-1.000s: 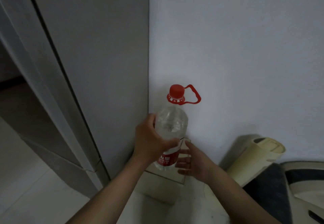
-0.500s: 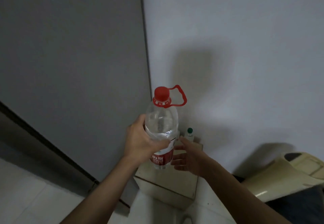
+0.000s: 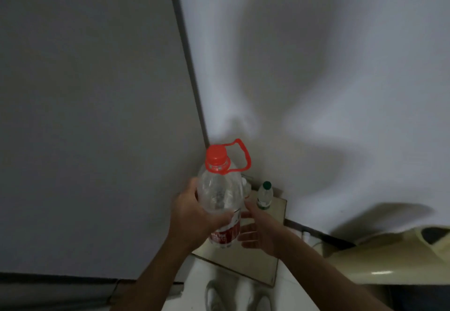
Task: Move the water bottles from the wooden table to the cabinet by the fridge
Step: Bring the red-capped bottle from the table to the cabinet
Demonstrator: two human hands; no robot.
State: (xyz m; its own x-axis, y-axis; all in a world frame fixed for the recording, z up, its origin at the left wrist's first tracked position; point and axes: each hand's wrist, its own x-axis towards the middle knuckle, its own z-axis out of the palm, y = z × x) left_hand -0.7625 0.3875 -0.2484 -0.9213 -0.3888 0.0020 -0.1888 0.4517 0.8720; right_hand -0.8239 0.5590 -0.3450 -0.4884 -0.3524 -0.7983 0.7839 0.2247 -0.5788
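Nearest in the view, two shoes (image 3: 237, 296) are standing on the pale floor, right in front of the cabinet (image 3: 272, 265). The cabinet is sitting low in the corner, with the grey fridge (image 3: 92, 116) on its left and the white wall (image 3: 316, 67) behind it.

The left hand (image 3: 194, 215) is wrapping its fingers and thumb around the middle of the big bottle (image 3: 222, 201). The right hand (image 3: 259, 231) is reaching in from the right with fingers mostly straight and spread, steadying the lower part by the red label; I cannot tell how firmly it is touching.

The big bottle is standing almost straight up, red cap (image 3: 215, 156) at the top, bottom pointing down at the cabinet top. It looks to be hanging just above the near left part of that top, so the coming move is probably straight down.

Farther back and a bit right, a small bottle (image 3: 265, 195) with a green cap is already standing on the cabinet, near the wall. The big one needs to be landing clear of it.
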